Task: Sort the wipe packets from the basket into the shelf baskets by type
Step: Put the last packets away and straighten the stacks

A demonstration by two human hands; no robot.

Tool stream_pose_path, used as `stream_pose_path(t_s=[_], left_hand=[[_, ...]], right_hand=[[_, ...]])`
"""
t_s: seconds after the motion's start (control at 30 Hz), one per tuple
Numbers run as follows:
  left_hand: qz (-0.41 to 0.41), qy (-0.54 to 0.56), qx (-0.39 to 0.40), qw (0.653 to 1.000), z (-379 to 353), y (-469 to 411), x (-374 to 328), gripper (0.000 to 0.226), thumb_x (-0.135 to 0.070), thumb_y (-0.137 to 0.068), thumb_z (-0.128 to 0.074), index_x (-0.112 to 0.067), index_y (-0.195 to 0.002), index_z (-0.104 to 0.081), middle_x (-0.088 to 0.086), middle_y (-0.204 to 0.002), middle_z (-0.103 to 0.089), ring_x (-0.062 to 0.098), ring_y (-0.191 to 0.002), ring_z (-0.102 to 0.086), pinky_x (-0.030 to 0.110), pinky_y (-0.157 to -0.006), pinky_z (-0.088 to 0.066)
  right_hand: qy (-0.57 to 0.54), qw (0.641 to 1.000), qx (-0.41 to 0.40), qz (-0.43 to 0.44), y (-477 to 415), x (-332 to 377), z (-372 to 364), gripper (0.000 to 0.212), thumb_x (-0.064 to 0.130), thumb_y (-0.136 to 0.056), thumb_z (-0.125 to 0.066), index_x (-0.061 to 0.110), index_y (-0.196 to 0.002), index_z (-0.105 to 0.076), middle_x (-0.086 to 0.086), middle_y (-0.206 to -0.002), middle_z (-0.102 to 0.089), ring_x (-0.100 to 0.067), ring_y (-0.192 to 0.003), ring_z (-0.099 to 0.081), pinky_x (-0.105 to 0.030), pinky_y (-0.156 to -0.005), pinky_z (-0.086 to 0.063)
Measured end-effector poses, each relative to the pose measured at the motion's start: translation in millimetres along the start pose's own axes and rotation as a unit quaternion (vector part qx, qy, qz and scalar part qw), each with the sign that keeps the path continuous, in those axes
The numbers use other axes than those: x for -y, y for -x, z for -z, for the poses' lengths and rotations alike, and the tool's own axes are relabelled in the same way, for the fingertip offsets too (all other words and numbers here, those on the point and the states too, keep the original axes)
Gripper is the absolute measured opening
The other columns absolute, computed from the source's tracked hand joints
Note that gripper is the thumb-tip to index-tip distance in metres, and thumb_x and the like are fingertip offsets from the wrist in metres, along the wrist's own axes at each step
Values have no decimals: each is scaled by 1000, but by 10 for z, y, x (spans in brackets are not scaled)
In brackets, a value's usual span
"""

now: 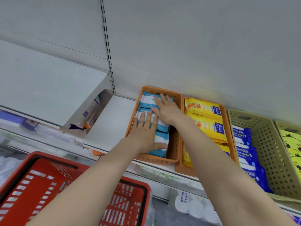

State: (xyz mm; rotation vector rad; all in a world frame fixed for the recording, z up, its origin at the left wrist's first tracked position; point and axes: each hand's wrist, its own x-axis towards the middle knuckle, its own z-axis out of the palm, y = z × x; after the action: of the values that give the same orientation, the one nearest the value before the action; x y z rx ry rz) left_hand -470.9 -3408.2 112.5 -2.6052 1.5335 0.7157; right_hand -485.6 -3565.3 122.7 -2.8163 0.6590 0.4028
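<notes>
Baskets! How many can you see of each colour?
Orange baskets: 2
Tan baskets: 2
Red basket: 1
Total: 5

A pale grey back panel (195, 38) fills the upper view under even, soft light, split by a slotted metal upright (106, 46) that runs down to a white shelf (110, 121). Left of the upright, a second white shelf board (48, 82) sits higher, with blurred goods beneath it. Below the front shelf edge, white wrapped packs (192, 204) stand beside a strip of grey floor (164, 214).
</notes>
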Motion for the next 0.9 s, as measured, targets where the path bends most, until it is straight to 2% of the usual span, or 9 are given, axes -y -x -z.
stream_pose_path(t_s=[0.13,0.4,0.47,0.53,0.63,0.7,0.77,0.83,0.9], left_hand=[[23,3,12,1000,-74,-79,-25,113,-79,-85,-35,-13,-148,32,15,-155,39,37,-144,31,54,-121,6],[41,-22,9,999,-37,-118,-72,114,-81,-85,-35,-12,-149,31,16,-156,37,39,-145,28,53,-121,7],[33,-19,12,999,2,-56,-35,113,-82,-84,-33,-13,-150,27,16,-158,33,39,-146,26,53,-121,6],[24,-13,-15,1000,66,27,-46,107,-80,-85,-32,-14,-155,16,18,-161,21,40,-149,17,54,-122,2],[-6,1,-135,991,208,138,-240,90,-67,-95,-30,-12,-157,3,20,-164,3,41,-150,2,51,-123,-5],[-79,29,-184,979,274,193,-542,85,-60,-98,-33,-9,-157,-2,18,-164,-1,37,-151,1,47,-123,-7],[-115,44,-178,976,179,199,-885,84,-56,-99,-35,-6,-157,-1,19,-164,1,35,-152,3,45,-123,-6],[-94,47,-156,982,33,115,-1117,81,-51,-102,-34,-2,-156,1,23,-163,5,35,-152,5,45,-122,-5],[-77,31,-166,983,-131,1,-1187,75,-45,-104,-29,7,-153,-5,28,-161,-5,37,-151,-4,44,-123,-8]], right_hand=[[10,1000,21,-3,-130,-60,-127,65,52,-103,-20,22,-157,2,-6,-163,13,-24,-150,11,-42,-122,-3],[10,1000,4,2,-69,-23,-68,62,48,-104,-23,21,-157,-4,-8,-164,6,-25,-151,5,-41,-123,-5],[1,998,-55,13,132,-16,25,61,46,-104,-27,21,-157,-11,-9,-164,-5,-26,-151,-4,-39,-123,-9],[-2,985,-171,16,483,-129,67,58,42,-103,-34,20,-155,-22,-11,-160,-22,-29,-148,-18,-41,-121,-18],[-12,963,-266,-54,1092,-569,-30,54,37,-102,-42,18,-152,-33,-16,-154,-35,-36,-143,-30,-46,-117,-27],[-16,964,-237,-121,1443,-882,-164,57,45,-101,-35,19,-153,-31,-19,-155,-31,-37,-144,-26,-46,-119,-22],[-33,972,-187,-139,1636,-1053,-273,58,48,-102,-31,24,-154,-26,-16,-160,-21,-34,-148,-16,-42,-122,-12],[-44,978,-164,-120,1650,-1114,-348,54,46,-104,-30,30,-155,-21,-9,-163,-11,-30,-151,-6,-40,-123,-5],[-39,980,-162,-106,1616,-1119,-386,53,46,-104,-25,34,-155,-17,-4,-164,-6,-28,-151,0,-39,-123,-2]])
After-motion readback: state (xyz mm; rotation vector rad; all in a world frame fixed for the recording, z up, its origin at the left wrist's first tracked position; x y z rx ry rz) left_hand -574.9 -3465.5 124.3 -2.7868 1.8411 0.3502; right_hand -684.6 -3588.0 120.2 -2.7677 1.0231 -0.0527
